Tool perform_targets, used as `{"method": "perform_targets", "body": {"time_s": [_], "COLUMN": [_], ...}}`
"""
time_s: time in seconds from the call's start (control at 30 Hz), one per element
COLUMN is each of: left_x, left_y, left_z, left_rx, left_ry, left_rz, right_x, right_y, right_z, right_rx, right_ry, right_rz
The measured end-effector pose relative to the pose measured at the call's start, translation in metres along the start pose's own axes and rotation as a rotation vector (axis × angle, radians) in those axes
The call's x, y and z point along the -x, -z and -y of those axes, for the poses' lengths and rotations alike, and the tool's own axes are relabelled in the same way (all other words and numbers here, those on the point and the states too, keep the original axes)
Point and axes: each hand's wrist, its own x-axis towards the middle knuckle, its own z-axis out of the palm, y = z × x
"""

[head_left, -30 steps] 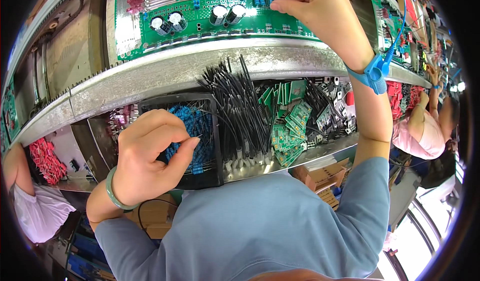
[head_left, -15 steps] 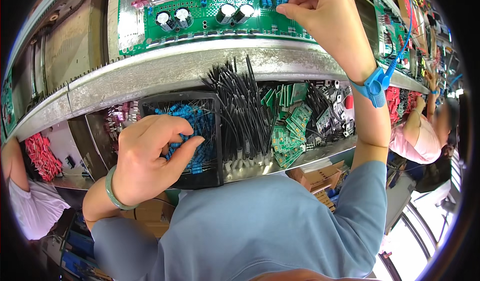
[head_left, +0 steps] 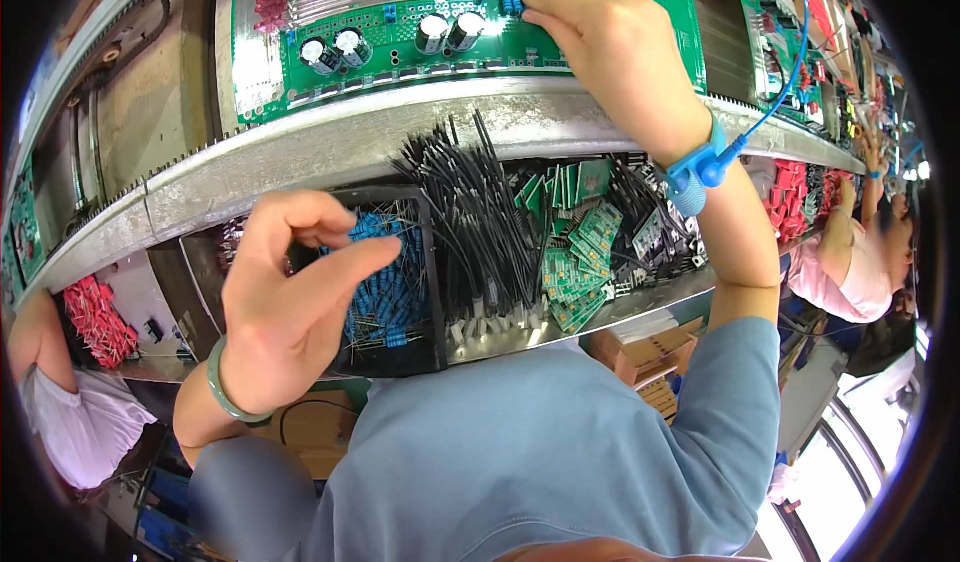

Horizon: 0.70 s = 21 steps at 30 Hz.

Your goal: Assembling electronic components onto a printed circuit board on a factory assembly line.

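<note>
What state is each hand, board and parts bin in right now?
Left hand: raised over the bin, fingers pinched.
Right hand: fingertips pressed on the board's small blue part.
Large green circuit board: flat, partly populated.
Black bin of blue components: open, well filled.
Blue wrist strap: on right wrist, cord attached.

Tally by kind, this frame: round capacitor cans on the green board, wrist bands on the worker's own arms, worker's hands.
Black capacitor cans with silver tops on the green board: 4 (first at)
Wrist bands: 2 (blue strap, green bangle)
Hands: 2 (left hand, right hand)
Total: 8
</note>
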Motion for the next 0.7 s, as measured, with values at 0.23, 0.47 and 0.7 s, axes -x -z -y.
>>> {"method": "perform_targets", "body": {"time_s": [0.23,0.47,0.7], "left_x": [-0.041,-0.117,-0.157], "left_y": [0.005,-0.024,-0.037], "left_z": [-0.004,0.000,0.012], "left_rx": [-0.166,-0.105,-0.445], "left_ry": [-0.129,-0.116,-0.245], "left_rz": [-0.079,-0.106,0.013], "right_x": [0.008,0.076,0.108], "right_y": [-0.019,0.014,-0.014], "right_z": [-0.039,0.054,0.078], "right_rx": [-0.064,-0.366,-0.428], "right_ry": [0.349,0.248,0.269], "right_rz": [-0.226,0.139,0.208]}}
